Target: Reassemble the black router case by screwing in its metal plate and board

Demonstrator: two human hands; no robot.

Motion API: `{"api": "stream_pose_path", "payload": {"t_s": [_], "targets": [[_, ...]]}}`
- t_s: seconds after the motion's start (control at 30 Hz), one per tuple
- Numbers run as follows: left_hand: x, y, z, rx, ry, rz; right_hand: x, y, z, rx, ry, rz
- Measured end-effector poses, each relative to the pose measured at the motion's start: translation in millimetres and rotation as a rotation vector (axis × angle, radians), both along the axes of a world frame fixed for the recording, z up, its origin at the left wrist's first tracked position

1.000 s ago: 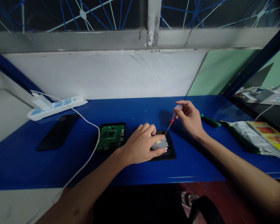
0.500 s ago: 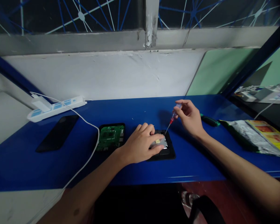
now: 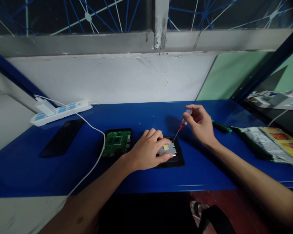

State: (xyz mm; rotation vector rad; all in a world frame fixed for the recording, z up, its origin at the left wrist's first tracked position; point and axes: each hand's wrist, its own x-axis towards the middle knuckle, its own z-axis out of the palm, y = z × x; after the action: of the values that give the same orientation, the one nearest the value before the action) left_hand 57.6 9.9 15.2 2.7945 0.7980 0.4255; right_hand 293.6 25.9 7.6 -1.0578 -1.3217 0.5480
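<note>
A screwdriver with a clear purplish handle and red collar is pinched in my right hand. It slants down and left, its tip at the upper right corner of a silver metal plate. The plate, with a small beige pad on it, lies in a shallow black case. Over the plate's left side lies my left hand, index finger and thumb stretched apart on its surface. Its other fingers bend beyond the far edge. A green circuit board in a black shell sits left of this hand.
On the blue table, a black phone, a power strip and a white cable lie left. Right are a green-and-black handled tool and a foil packet. A wall stands behind.
The whole view has shifted slightly. My left index finger sits a little farther back, showing more of the beige pad. The screwdriver stays at the same corner.
</note>
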Motion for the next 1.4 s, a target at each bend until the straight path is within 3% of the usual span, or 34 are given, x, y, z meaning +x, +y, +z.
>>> {"api": "stream_pose_path", "payload": {"t_s": [0.3, 0.63, 1.1, 1.27, 1.4], "targets": [[-4.4, 3.0, -0.6, 0.026, -0.052, 0.007, -9.9, -17.5, 8.5, 0.129, -0.114, 0.06], [-9.3, -0.8, 0.6, -0.001, 0.001, 0.003, -17.1, -31.4, 4.7, 0.197, -0.222, 0.159], [-13.4, -1.7, -3.5, 0.002, 0.044, 0.004, -16.5, -34.0, 4.6, 0.152, -0.234, 0.133], [-13.8, -2.2, -3.5, -0.009, 0.025, -0.001, -16.1, -29.5, 2.4, 0.237, -0.305, 0.064], [-13.7, -2.9, -3.7, -0.012, 0.032, 0.004, -15.7, -30.2, 4.6, 0.248, -0.302, 0.087]]}}
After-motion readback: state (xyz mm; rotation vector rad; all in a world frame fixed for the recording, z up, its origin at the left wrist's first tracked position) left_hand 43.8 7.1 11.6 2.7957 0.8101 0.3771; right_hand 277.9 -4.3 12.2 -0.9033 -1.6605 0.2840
